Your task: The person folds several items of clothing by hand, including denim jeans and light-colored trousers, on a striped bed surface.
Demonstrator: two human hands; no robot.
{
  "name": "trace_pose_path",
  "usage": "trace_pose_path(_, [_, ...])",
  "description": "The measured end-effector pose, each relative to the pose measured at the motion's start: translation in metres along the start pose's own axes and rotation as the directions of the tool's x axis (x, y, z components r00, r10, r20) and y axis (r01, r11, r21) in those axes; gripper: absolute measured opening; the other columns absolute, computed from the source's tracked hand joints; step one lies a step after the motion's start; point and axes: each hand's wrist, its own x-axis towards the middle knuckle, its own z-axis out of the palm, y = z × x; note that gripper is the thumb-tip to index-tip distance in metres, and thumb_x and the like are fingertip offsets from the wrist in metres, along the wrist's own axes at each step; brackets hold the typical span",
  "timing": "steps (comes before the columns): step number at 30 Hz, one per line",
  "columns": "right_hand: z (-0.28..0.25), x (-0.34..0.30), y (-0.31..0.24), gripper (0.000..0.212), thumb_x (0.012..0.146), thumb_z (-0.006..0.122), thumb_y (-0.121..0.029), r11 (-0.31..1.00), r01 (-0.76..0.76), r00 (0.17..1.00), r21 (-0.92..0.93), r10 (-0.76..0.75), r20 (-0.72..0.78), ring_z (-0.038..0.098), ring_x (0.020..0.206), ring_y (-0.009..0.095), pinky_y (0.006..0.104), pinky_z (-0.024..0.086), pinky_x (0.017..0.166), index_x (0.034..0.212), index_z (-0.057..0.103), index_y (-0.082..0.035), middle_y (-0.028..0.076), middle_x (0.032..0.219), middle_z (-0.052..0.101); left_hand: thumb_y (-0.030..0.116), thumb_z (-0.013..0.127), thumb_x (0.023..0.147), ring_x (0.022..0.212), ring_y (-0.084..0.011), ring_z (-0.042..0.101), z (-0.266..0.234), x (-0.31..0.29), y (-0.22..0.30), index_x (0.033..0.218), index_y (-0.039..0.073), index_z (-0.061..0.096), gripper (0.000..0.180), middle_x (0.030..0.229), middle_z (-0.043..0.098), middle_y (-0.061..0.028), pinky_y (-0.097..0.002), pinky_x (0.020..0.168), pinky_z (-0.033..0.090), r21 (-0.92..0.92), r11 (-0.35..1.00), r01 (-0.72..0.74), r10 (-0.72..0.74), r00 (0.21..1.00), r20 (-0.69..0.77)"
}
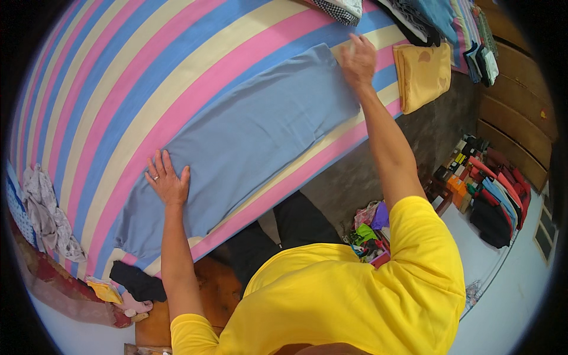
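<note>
A long blue-grey piece of clothing (pixel 254 124) lies spread lengthwise on the striped bed sheet (pixel 195 77), with small wrinkles across it. Its exact kind I cannot make out. My left hand (pixel 170 184), with a ring on one finger, rests flat on its left part, fingers spread. At the far right end my right hand (pixel 359 62) is just past the cloth's edge, fingers loosely bent and slightly blurred. Nothing shows in its grasp.
A folded yellow cloth (pixel 423 74) lies at the bed's right edge, near a pile of dark and blue clothes (pixel 429 21). Crumpled grey cloth (pixel 47 213) and a black garment (pixel 137 281) lie at the left. Stacked boxes and clothes (pixel 497 195) stand at the right.
</note>
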Motion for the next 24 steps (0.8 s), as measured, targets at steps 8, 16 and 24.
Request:
trace_pose_path(8, [-0.104,-0.079,0.000,0.037,0.073,0.062,-0.037,0.820,-0.560,0.555,-0.118,0.477,0.681,0.058,0.064,0.027,0.0349,0.044,0.060,0.085,0.059,-0.002,0.012,0.078,0.062,0.036,0.066,0.068,0.123,-0.0341,0.028,-0.022,-0.035,0.080,0.115,0.016,0.051,0.053,0.130,0.036,-0.0089,-0.0565,0.094,0.024,-0.269,0.863,-0.428,0.385,0.901,-0.199])
trace_pose_path(16, [-0.110,-0.058,-0.012,0.034,0.065,0.071,-0.020,0.521,-0.852,0.242,-0.060,0.493,0.836,0.053,0.058,0.012,0.0234,0.042,0.051,0.086,0.052,-0.003,0.007,0.072,0.057,0.041,0.067,0.065,0.122,-0.0314,0.030,-0.012,-0.055,0.128,0.115,0.028,0.052,0.054,0.131,0.036,-0.0055,-0.0565,0.090,0.028,-0.295,0.811,-0.505,0.541,0.839,0.051])
trace_pose_path(24, [-0.106,-0.059,-0.005,0.031,0.066,0.067,-0.005,0.223,-0.971,0.195,0.088,0.524,0.829,0.049,0.052,0.010,0.0226,0.036,0.042,0.087,0.044,-0.005,0.002,0.063,0.049,0.040,0.067,0.066,0.125,-0.0321,0.026,-0.005,-0.051,0.132,0.117,0.030,0.051,0.054,0.135,0.032,-0.0055,-0.0588,0.091,0.025,-0.308,0.799,-0.517,0.554,0.831,0.043])
